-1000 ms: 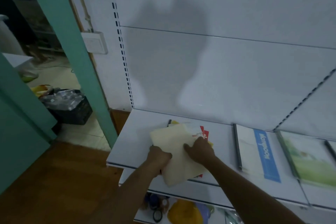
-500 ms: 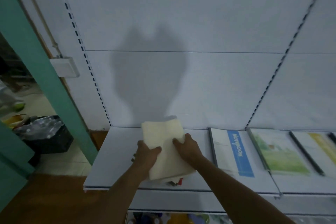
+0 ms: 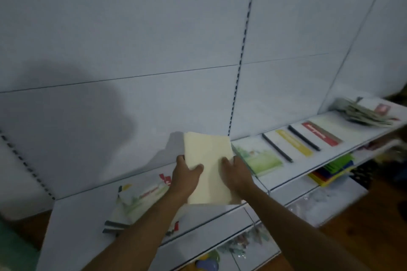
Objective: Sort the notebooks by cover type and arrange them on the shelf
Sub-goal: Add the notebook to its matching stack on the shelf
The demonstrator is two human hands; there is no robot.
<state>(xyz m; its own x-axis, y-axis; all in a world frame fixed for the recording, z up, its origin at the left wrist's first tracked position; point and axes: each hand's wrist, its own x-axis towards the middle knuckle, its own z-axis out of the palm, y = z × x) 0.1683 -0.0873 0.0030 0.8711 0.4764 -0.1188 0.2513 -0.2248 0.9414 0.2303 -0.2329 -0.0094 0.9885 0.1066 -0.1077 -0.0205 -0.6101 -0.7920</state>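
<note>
Up front, both hands grip a cream notebook stack (image 3: pixel 209 167) above the shelf (image 3: pixel 72 222): left hand (image 3: pixel 184 179) and right hand (image 3: pixel 236 174) curl around its sides. Loose notebooks (image 3: pixel 136 202) lie underneath at left; green (image 3: pixel 257 157), yellow (image 3: pixel 294 145) and red (image 3: pixel 320 133) covers line the right. Their lettering is unreadable.

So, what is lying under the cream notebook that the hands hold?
A green-cover notebook lies on the shelf below it, with a red corner showing. The rest is hidden.

A wooden floor (image 3: pixel 363 222) lies below, and colourful sheets (image 3: pixel 332 170) sit on a lower tier.
</note>
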